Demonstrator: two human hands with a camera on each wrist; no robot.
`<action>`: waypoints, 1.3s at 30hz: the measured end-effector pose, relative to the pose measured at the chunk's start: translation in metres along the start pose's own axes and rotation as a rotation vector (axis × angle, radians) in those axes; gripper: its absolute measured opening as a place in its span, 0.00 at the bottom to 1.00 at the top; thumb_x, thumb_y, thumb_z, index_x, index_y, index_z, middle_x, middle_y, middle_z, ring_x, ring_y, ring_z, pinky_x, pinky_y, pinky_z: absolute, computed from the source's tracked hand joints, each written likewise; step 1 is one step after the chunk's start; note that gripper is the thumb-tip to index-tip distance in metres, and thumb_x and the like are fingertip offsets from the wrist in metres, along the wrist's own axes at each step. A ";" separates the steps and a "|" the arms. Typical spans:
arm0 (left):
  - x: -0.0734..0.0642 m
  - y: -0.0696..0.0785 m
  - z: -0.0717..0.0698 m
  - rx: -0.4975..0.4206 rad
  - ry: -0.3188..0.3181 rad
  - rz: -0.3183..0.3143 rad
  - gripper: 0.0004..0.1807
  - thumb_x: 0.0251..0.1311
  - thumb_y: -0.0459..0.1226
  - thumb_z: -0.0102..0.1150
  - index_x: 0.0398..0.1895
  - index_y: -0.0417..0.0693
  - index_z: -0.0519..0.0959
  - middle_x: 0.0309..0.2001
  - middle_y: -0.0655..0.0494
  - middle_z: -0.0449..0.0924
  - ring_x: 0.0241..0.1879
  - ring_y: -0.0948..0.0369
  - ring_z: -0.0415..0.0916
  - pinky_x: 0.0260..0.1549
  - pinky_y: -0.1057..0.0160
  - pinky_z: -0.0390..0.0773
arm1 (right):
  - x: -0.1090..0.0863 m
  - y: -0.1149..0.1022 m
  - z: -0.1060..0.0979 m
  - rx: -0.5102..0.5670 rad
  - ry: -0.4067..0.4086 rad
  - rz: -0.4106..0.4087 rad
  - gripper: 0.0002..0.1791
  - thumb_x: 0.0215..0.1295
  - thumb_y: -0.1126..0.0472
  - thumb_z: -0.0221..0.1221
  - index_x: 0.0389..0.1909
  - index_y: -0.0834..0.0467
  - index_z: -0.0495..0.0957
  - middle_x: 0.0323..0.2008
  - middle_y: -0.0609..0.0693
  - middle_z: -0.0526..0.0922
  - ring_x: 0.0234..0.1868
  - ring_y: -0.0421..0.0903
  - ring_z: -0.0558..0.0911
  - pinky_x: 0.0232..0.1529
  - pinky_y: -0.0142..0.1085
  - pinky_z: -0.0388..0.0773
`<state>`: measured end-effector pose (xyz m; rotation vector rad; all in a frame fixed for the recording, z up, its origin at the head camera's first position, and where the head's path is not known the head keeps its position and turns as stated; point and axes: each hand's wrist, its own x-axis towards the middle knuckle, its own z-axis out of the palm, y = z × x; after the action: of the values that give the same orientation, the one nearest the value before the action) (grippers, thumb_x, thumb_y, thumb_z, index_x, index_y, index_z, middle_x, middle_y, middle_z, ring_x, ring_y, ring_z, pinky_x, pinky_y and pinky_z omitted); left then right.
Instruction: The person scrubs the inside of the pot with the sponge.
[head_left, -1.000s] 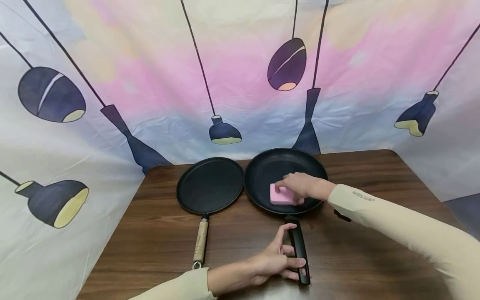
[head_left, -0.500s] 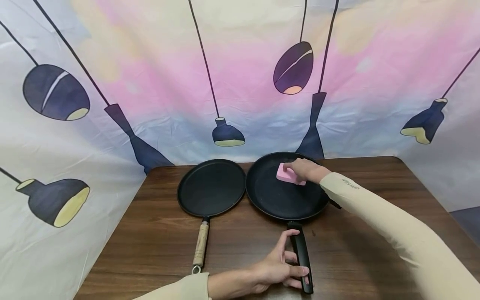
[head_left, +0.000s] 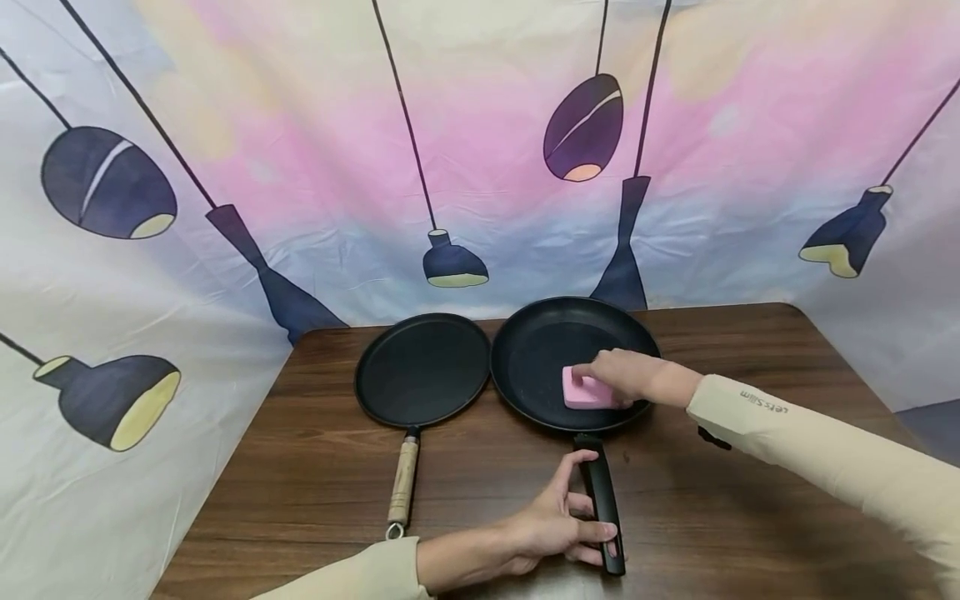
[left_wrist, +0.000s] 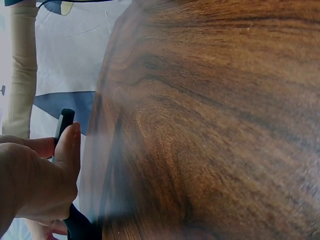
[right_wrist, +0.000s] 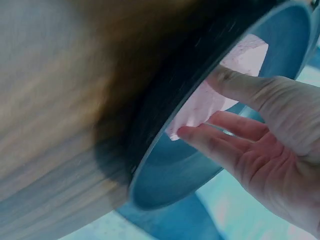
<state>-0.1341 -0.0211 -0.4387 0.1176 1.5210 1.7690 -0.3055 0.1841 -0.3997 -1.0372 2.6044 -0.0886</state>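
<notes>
A deep black frying pan (head_left: 532, 358) rests on the wooden table, its black handle (head_left: 600, 492) toward me. My left hand (head_left: 551, 525) grips that handle from the left, thumb and fingers around it; the left wrist view shows the hand (left_wrist: 40, 175) holding the handle (left_wrist: 65, 120) too. Inside the pan, at the lower right, my right hand (head_left: 633, 375) holds a pink sponge (head_left: 577, 392) against the inner surface. In the right wrist view, the thumb and fingers of the hand (right_wrist: 270, 150) pinch the sponge (right_wrist: 195, 107) from both sides.
A flat black griddle pan (head_left: 422, 371) with a wooden handle (head_left: 403, 483) lies left of the frying pan, rims touching or nearly so. The brown table (head_left: 300, 467) ends at a printed cloth backdrop (head_left: 322, 150) behind the pans.
The sponge in my right hand went up to the pan's far side, then came back down toward its near right part. My left hand keeps its hold on the handle.
</notes>
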 end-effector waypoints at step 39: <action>0.001 -0.002 0.004 0.064 0.069 0.050 0.44 0.64 0.22 0.62 0.75 0.66 0.56 0.37 0.48 0.83 0.35 0.53 0.87 0.37 0.53 0.90 | -0.015 0.011 0.007 0.190 0.052 -0.022 0.27 0.67 0.53 0.68 0.64 0.53 0.74 0.33 0.51 0.74 0.31 0.43 0.69 0.34 0.34 0.67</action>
<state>-0.1317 -0.0175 -0.4401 0.1284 1.6376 1.7802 -0.2998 0.2031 -0.4043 -1.0072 2.5709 -0.3660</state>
